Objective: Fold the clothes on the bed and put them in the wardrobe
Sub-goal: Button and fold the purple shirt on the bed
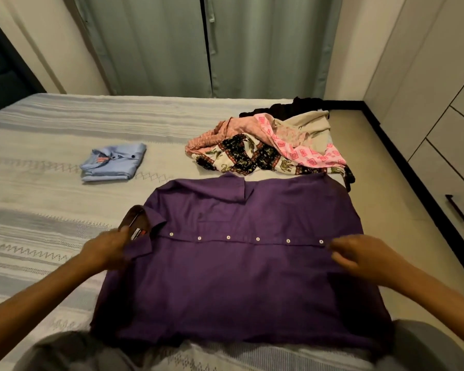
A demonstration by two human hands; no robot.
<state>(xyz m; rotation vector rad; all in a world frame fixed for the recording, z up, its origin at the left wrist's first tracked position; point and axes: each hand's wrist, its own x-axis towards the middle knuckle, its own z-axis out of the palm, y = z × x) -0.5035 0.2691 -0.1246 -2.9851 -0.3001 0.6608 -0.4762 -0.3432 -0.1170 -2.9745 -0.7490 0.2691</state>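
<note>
A: What is nearest to the person?

B: A dark purple button-front cotton shirt (241,263) lies spread flat on the bed with the grey-and-white striped woven cover (38,215), collar to the left and hem to the right. The row of small white buttons runs across its middle, and one sleeve is folded over at the far edge.

A: And the hands?

B: The left hand (106,250) is at the collar — its fingers are closed on the collar cloth, beside the label. The right hand (359,257) rests at the hem end of the button row; the fingers are curled down on the fabric, but whether they pinch it cannot be told, because the hand is blurred.

A: What is farther away?

B: On the left, well apart from the purple shirt, sits a folded light blue shirt (113,163). On the right, just beyond the purple shirt, is a loose pile of unfolded patterned clothes (273,145) — pink, cream, black and beige. Behind the bed hang grey-green curtains (206,44), and pale cabinet drawers (450,145) stand along the right wall.
</note>
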